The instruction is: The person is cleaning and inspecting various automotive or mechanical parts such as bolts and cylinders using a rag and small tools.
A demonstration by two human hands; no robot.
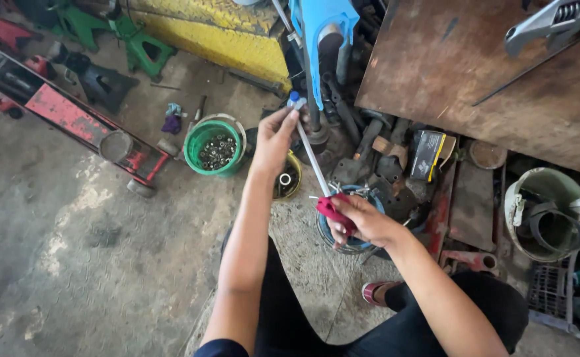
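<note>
My left hand (273, 139) pinches the top end of a long thin metal rod (311, 157) that has a small blue-and-white cap. The rod slants down to my right hand (364, 220), which grips its lower end through a red rag (333, 211). Both hands hold the rod above a round tin (343, 246) with metal bits in it, standing on the concrete floor. My legs in dark trousers and a red shoe (374, 291) are below.
A green bucket of nuts (214, 147) stands left of my left hand. A red floor jack (85, 125) lies at the left, green jack stands (138, 46) behind. A rusty bench top (475, 73) with an adjustable wrench (544, 23) is at the right, tool clutter and buckets beneath.
</note>
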